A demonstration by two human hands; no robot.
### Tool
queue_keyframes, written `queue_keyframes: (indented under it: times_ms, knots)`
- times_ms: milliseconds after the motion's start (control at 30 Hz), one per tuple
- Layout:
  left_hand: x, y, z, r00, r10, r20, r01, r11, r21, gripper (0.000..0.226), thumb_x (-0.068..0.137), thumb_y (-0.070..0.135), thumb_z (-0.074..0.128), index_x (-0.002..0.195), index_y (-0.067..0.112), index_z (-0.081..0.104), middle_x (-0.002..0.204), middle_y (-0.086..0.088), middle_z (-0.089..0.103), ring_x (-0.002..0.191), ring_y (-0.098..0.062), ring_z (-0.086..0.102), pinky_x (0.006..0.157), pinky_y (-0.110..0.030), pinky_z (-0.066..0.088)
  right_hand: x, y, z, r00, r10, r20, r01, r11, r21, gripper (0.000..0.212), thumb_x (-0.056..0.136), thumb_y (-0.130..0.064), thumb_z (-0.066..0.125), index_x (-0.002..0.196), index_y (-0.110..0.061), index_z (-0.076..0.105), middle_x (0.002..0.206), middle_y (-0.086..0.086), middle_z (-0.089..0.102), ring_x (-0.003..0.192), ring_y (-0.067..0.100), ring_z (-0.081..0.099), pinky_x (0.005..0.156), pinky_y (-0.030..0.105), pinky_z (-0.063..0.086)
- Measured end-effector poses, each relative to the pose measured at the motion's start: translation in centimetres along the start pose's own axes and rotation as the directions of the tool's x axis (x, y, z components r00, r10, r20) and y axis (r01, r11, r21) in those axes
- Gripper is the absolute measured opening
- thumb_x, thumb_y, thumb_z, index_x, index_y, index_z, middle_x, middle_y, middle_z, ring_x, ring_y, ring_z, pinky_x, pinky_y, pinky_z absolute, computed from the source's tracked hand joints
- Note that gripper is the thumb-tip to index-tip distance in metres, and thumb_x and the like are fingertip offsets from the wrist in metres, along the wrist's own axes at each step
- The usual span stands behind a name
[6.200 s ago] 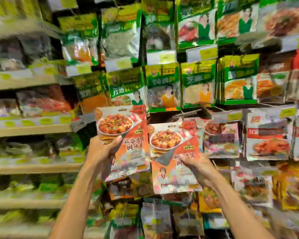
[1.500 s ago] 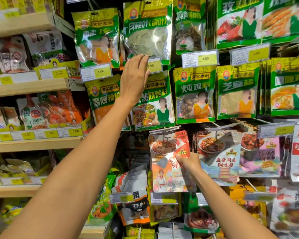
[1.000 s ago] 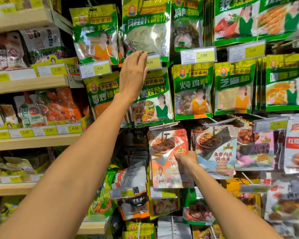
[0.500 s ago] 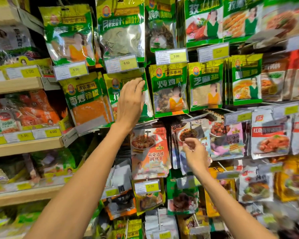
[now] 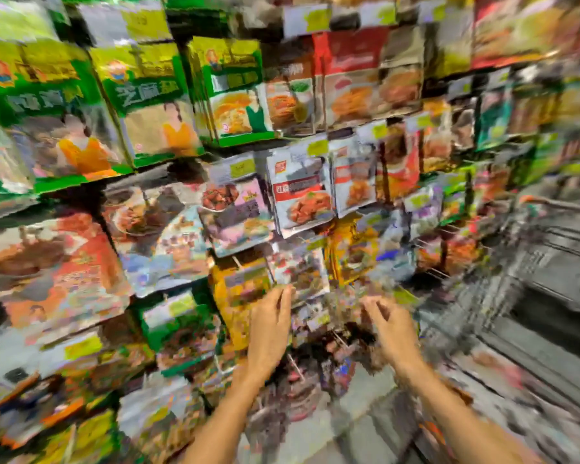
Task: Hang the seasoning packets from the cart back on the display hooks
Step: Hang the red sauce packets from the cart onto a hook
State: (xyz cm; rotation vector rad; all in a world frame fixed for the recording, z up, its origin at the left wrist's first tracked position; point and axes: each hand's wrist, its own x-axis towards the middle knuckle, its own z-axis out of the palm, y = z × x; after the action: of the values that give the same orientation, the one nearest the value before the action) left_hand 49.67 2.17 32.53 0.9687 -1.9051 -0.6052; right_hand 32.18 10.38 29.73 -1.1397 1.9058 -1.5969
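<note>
Left hand: the left hand [image 5: 268,333] was raised in front of the lower rows of the display. Its fingers [image 5: 283,296] were loosely spread and almost straight, and it held nothing.
Right hand: the right hand [image 5: 392,329] was just beside it at the same height, fingers relaxed and apart, also empty.
Packets: the seasoning packets [image 5: 302,195] that could be made out hung in crowded rows on the display, overlapping their neighbours. Neither hand touched one.
Cart: the grey wire cart [image 5: 556,249] stood to the right, near the display. Blur hid whether any packets lay inside it.
Hooks: the display hooks were too smeared to pick out one by one.
Likely weight: light. These looked like flat pouches that one hand could carry.
Likely stiffness: soft and bendy. A pouch held by a bottom corner would probably flop.
Likely surface: glossy film, so probably slippery under a loose pinch.
Fragility: probably low, though the punched hole at the top could tear if forced.
Where to hold: best pinched at the top edge beside the hang hole, with the other hand steadying the body of the pouch.
</note>
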Motion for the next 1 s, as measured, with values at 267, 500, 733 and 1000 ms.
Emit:
queue_keyframes:
  times_ms: [267,500,733,1000]
  knots:
    - [-7.1,1.2,19.9,0.846,-0.183,0.501,0.216,0.976,-0.007,0.025,0.099,0.021,0.046,0.085,0.024,0.066,0.081,-0.002,0.068,0.076,-0.015,0.058,0.074,-0.031,0.043,-6.2,15.3,-13.1,0.915,0.343,-0.212,-0.371,0.921,-0.114,0.033,0.092,-0.013,0.055,0.061,-0.021,0.058,0.058,0.005,0.058,0.057,0.016,0.052,0.056,0.024,0.034]
    - [-5.7,0.7,33.2,0.696,-0.039,0.717,0.066,0.998,-0.010,0.038,0.096,0.017,0.052,0.066,0.039,0.055,0.055,0.015,0.056,0.061,0.012,0.055,0.057,-0.008,0.035,-6.1,23.3,-18.1,0.719,0.541,-0.437,-0.615,0.788,-0.034,0.033,0.087,-0.024,0.047,0.068,-0.003,0.064,0.065,0.013,0.064,0.063,0.025,0.057,0.057,0.029,0.034]
    - [-2.9,-4.0,47.2,0.503,-0.021,0.864,0.013,1.000,0.017,0.026,0.099,0.030,0.044,0.093,0.015,0.063,0.075,-0.008,0.064,0.070,-0.025,0.060,0.060,-0.035,0.041,-0.9,33.4,-21.3,0.456,0.688,-0.565,-0.783,0.612,0.114,0.018,0.094,-0.012,0.053,0.087,-0.013,0.070,0.066,0.007,0.060,0.067,0.021,0.052,0.062,0.032,0.040]
    - [-0.1,-7.4,62.7,0.429,-0.037,0.903,0.037,0.999,0.023,0.019,0.098,0.014,0.047,0.099,0.005,0.064,0.073,0.000,0.056,0.069,-0.022,0.052,0.054,-0.018,0.024,7.0,43.9,-24.6,0.381,0.692,-0.613,-0.782,0.595,0.186,0.035,0.098,-0.020,0.049,0.081,0.005,0.066,0.074,0.022,0.066,0.071,0.033,0.062,0.068,0.043,0.051]
